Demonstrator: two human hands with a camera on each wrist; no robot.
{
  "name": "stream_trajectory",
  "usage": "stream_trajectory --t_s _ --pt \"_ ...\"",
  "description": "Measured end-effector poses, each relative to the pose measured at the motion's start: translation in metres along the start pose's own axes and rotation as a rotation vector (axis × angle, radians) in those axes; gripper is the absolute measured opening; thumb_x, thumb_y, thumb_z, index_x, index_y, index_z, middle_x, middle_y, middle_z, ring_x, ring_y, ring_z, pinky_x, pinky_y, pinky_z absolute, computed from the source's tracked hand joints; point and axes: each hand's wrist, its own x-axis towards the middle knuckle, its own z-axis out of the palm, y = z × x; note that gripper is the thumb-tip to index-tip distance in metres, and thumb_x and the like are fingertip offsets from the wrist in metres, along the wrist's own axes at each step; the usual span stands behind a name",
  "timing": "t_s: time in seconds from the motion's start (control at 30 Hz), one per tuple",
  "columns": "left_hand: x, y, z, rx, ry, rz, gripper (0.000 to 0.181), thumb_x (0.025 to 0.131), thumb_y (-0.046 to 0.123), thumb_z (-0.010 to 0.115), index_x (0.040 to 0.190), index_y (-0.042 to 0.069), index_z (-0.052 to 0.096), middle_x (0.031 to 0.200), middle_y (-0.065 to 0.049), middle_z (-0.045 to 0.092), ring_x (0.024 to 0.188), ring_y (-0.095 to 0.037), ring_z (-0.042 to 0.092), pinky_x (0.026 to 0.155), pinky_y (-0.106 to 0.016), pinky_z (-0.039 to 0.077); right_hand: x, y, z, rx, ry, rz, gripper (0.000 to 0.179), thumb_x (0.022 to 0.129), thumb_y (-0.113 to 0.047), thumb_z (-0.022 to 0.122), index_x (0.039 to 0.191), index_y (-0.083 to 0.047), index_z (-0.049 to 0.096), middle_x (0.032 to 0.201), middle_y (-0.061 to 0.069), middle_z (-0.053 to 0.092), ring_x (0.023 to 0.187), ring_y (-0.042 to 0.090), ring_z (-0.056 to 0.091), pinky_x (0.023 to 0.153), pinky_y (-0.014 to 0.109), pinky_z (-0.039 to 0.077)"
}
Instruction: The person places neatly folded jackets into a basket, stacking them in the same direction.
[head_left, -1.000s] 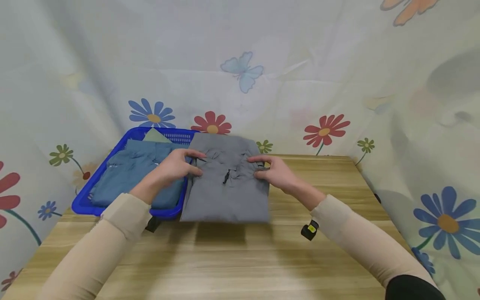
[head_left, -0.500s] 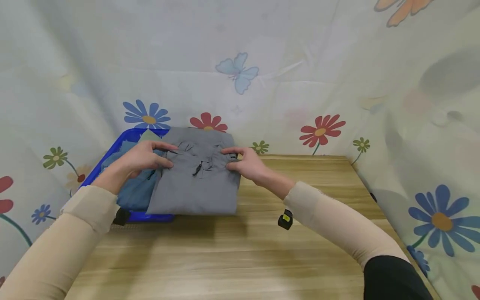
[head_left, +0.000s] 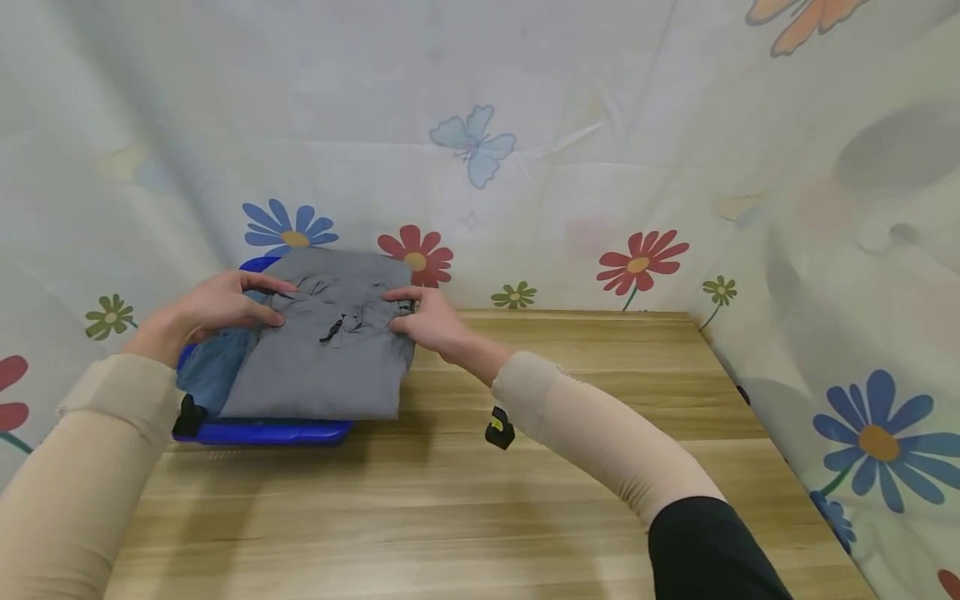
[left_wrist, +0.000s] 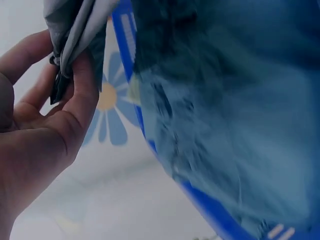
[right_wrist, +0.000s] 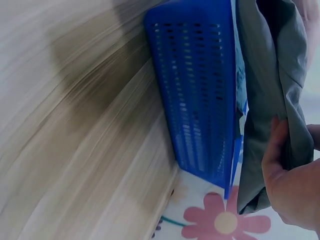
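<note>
Both hands hold a folded grey garment (head_left: 322, 367) with a dark drawcord at its middle, over the blue basket (head_left: 277, 432). My left hand (head_left: 217, 307) pinches its left edge, with folds of grey cloth between thumb and fingers in the left wrist view. On the opposite edge my right hand (head_left: 431, 323) grips the layered side, thumb on one face in the right wrist view. Beneath lies a folded blue garment (left_wrist: 250, 135) in the basket, mostly covered by the grey one in the head view. The right wrist view shows the grey garment above the basket's rim.
The basket stands at the left of a wooden table (head_left: 480, 500). A white curtain (head_left: 600, 108) printed with flowers hangs behind and beside the table. Black camera mounts (head_left: 500, 428) are worn at the wrists.
Both hands have carried the grey garment leftward, from beside the basket to over it. The blue garment is now largely hidden in the head view. The head view has turned slightly right.
</note>
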Motion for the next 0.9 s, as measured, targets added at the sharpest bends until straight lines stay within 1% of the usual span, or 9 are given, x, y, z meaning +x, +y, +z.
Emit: stream_trajectory --t_s 0.07,0.13,0.27,0.33,0.43,0.63,0.77,0.87,0.9 --pt "0.0 -0.006 -0.006 0.005 -0.005 -0.008 0.066 0.095 0.016 0.075 0.153 0.002 0.046 0.166 -0.029 0.012 0.141 -0.049 0.033 0.106 -0.065 0.039 0.005 -0.001 0.008 0.0 0.017 0.007 0.045 0.092 0.005 0.067 0.134 -0.011 0.07 0.15 0.01 0.048 0.057 0.016 0.026 0.052 0.03 0.03" --pt "-0.001 -0.012 -0.011 0.012 -0.006 -0.011 0.065 0.096 0.016 0.074 0.153 0.0 0.046 0.165 -0.031 0.011 0.142 -0.05 0.031 0.106 -0.066 0.038 0.009 -0.001 0.017 -0.002 0.029 0.02 0.045 0.092 0.005 0.067 0.133 -0.012 0.07 0.148 0.008 0.05 0.056 0.016 0.025 0.051 0.029 0.03" --pt "-0.003 -0.022 -0.019 0.031 -0.013 -0.02 0.065 0.097 0.016 0.073 0.153 -0.001 0.045 0.163 -0.034 0.012 0.141 -0.052 0.03 0.106 -0.067 0.038 0.017 0.0 0.032 0.016 0.04 0.037 0.045 0.092 0.005 0.069 0.132 -0.013 0.071 0.125 0.007 0.059 0.051 0.014 0.026 0.049 0.028 0.03" --pt "-0.003 -0.025 -0.022 0.039 -0.017 -0.027 0.065 0.097 0.016 0.073 0.153 -0.001 0.044 0.163 -0.035 0.012 0.141 -0.052 0.029 0.105 -0.066 0.039 0.02 0.001 0.037 0.023 0.045 0.035 0.045 0.091 0.006 0.069 0.132 -0.012 0.071 0.122 0.007 0.059 0.049 0.014 0.025 0.048 0.028 0.029" --pt "-0.001 -0.028 -0.026 0.037 -0.018 -0.042 0.066 0.097 0.014 0.073 0.154 -0.002 0.043 0.163 -0.035 0.011 0.142 -0.052 0.027 0.105 -0.065 0.04 0.024 0.002 0.042 0.037 0.05 0.029 0.045 0.091 0.008 0.069 0.131 -0.011 0.071 0.129 0.008 0.059 0.048 0.013 0.025 0.047 0.027 0.029" --pt "0.0 -0.032 -0.03 0.054 -0.01 -0.06 0.067 0.097 0.012 0.071 0.154 -0.003 0.041 0.163 -0.036 0.006 0.142 -0.054 0.026 0.104 -0.065 0.04 0.028 0.003 0.05 0.014 0.053 0.024 0.044 0.092 0.006 0.07 0.132 -0.01 0.07 0.131 0.009 0.06 0.044 0.013 0.027 0.046 0.026 0.032" --pt "0.001 -0.036 -0.028 0.091 0.023 -0.063 0.064 0.098 0.01 0.069 0.153 -0.004 0.042 0.161 -0.038 0.012 0.137 -0.054 0.032 0.101 -0.063 0.043 0.027 0.003 0.05 -0.104 0.048 -0.043 0.04 0.092 0.001 0.072 0.132 -0.006 0.069 0.136 0.011 0.061 0.072 0.012 0.051 0.06 0.022 0.044" --pt "-0.001 -0.036 -0.025 0.152 0.059 -0.076 0.062 0.099 0.012 0.066 0.152 -0.005 0.039 0.155 -0.042 0.019 0.133 -0.057 0.034 0.1 -0.067 0.041 0.026 0.005 0.047 -0.243 0.059 -0.102 0.038 0.095 -0.007 0.073 0.132 -0.003 0.067 0.132 0.014 0.062 0.102 0.017 0.059 0.077 0.022 0.048" --pt "-0.001 -0.035 -0.024 0.185 0.078 -0.082 0.062 0.1 0.015 0.065 0.151 -0.006 0.038 0.152 -0.044 0.02 0.132 -0.059 0.033 0.1 -0.069 0.039 0.026 0.006 0.045 -0.285 0.064 -0.121 0.038 0.096 -0.01 0.072 0.133 -0.002 0.066 0.128 0.016 0.064 0.102 0.022 0.061 0.077 0.024 0.049"
